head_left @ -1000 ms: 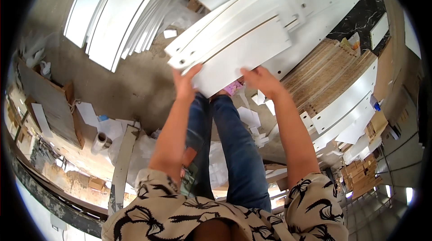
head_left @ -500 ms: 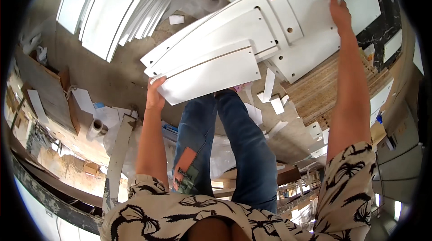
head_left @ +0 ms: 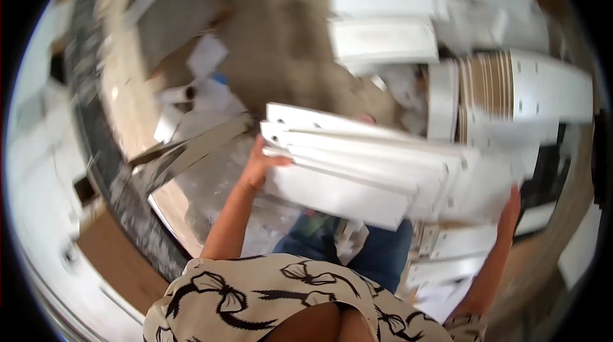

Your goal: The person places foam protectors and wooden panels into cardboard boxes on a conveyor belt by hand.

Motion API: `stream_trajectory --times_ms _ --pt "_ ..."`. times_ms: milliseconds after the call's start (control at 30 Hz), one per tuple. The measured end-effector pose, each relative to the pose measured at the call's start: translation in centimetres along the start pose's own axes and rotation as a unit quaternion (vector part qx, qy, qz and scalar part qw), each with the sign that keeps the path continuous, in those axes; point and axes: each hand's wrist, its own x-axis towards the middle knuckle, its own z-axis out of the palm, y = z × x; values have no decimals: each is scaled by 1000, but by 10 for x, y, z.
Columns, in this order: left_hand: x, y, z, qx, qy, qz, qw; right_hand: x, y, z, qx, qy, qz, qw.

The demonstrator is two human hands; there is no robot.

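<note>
A loose stack of white panels (head_left: 338, 189) spans the space in front of my body, its layers fanned out of line. Small dark holes show near some ends. At the left end, my left hand (head_left: 263, 162) is closed round the panels, thumb across the top and fingers at the edge. My right hand (head_left: 509, 211) presses against the right end of the stack with its fingers pointing up along the edge. Motion blurs that hand, and its grip is partly hidden. The stack is held above my jeans-clad legs (head_left: 383, 249).
White boards (head_left: 383, 38) lie in piles at the far right, beside a row of upright brown-edged boards (head_left: 488, 86). On the left run a dark, worn beam (head_left: 118, 169) and a cardboard tube (head_left: 189, 93) among scraps. More white pieces (head_left: 463, 240) lie beneath my right arm.
The view has swung to the left and blurred. Both hands have carried the panel stack along, and it now tilts down toward the right. My right hand has come nearer my body.
</note>
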Motion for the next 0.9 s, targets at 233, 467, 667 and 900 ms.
stream_trajectory --times_ms 233,467,667,900 --pt "-279 2 -79 0 79 112 991 -103 -175 -95 201 20 -13 979" --pt "-510 -138 -71 -254 174 129 943 -205 -342 -127 46 -45 -208 976" --pt "-598 -217 -68 -348 325 145 867 -282 -468 -115 -55 -137 -370 917" --pt "-713 -254 -141 -307 416 194 834 -366 -610 -44 -107 -269 -555 780"
